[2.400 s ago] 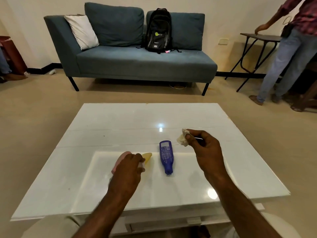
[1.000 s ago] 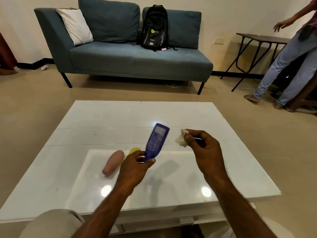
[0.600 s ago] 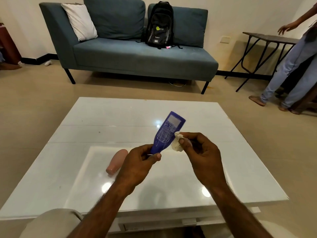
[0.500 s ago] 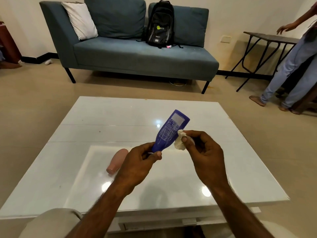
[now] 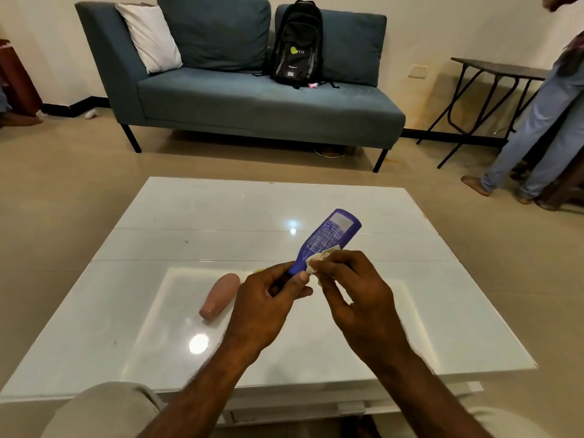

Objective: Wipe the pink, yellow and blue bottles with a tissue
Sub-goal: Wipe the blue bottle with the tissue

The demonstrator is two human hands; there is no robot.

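My left hand (image 5: 268,301) grips the cap end of the blue bottle (image 5: 328,237), which tilts up and to the right above the white table (image 5: 158,327). Pinched in my right hand (image 5: 354,289) is a crumpled white tissue (image 5: 319,259), pressed against the bottle's lower side near the neck. The pink bottle (image 5: 219,295) lies on its side on the table, left of my left hand. Only a sliver of the yellow bottle (image 5: 259,270) shows behind my left hand's knuckles.
A blue-grey sofa (image 5: 252,99) with a white cushion and a black backpack (image 5: 297,45) stands beyond the table. A dark folding side table (image 5: 493,86) is at the right wall, with a person in jeans (image 5: 537,121) standing beside it.
My left hand let go of the pink bottle and lifted the blue bottle off the table. My right hand brought the tissue against it and has slid it down toward the neck.
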